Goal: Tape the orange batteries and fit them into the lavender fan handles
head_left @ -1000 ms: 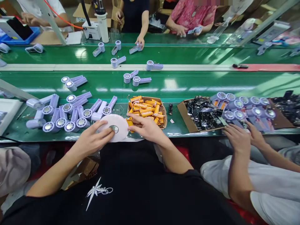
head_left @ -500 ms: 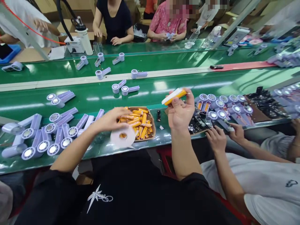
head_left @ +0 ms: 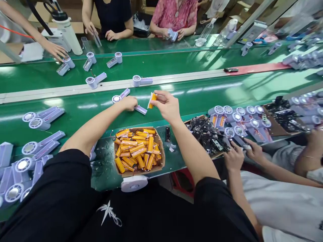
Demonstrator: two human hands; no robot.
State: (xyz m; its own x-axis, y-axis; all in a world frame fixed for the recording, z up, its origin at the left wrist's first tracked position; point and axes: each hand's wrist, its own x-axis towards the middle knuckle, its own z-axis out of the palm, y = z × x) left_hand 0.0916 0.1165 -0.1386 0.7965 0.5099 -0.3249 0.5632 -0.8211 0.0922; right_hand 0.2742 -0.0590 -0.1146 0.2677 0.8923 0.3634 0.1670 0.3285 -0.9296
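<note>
My right hand (head_left: 168, 106) is raised over the green belt, its fingers pinching an orange battery (head_left: 153, 101) with a white strip along one side. To its left, my left hand (head_left: 130, 103) closes over the round head of a lavender handheld fan housing (head_left: 141, 110); the head is hidden under the fingers and the open handle points right. Another lavender fan housing (head_left: 116, 98) lies just behind that hand. Below both hands stands a cardboard box (head_left: 162, 148) full of orange batteries (head_left: 138, 150). A white roll (head_left: 134, 183) sits against its near side.
Lavender fan housings (head_left: 24, 164) crowd the left side. At right are a box of black circuit boards (head_left: 207, 134) and more fan housings (head_left: 237, 117). A co-worker's hands (head_left: 234, 156) work close by on the right. Other people's hands (head_left: 55, 50) are across the belt.
My left hand has moved from above the battery box up to a fan housing on the belt. The right hand has brought the battery leftward and turned it more upright.
</note>
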